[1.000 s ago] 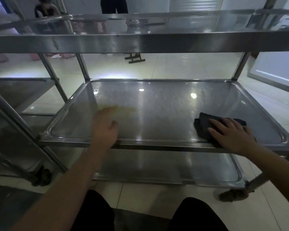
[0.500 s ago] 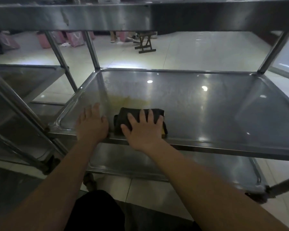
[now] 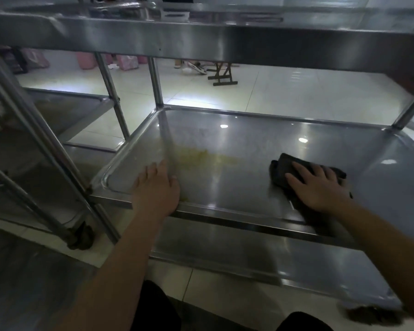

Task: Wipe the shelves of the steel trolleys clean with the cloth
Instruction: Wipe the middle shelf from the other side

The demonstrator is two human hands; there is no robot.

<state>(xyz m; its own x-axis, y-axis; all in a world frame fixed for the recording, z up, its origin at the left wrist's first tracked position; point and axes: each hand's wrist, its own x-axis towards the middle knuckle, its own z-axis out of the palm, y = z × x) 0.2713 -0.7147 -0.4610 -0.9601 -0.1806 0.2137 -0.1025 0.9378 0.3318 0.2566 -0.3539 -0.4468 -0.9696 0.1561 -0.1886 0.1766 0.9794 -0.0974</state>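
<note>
So since half a second back the cloth [image 3: 306,177] has slid away from the left hand [image 3: 156,187] and now sits well off toward the far end of the middle shelf [image 3: 249,149], with the right hand [image 3: 318,189] riding on top of it. The left hand hasn't really budged, it's flat on the shelf's front lip near the corner, fingers straight and holding nothing, just bracing.

The right hand's grip isn't really a grip: fingers spread and laid flat, pressing the dark cloth down onto the steel, not curled round it.

There's a yellowish smear [image 3: 201,156] on the shelf between the two hands, nearer the left one, and it looks unwiped to me.

Handling-wise, the cloth looks soft and floppy, folded into a pad, so I'd guess it bunches if you push only from one edge. Palm flat over the middle seems like the way to go. The steel looks slick, so it should glide easily, though the smear probably needs more pressure.
</note>
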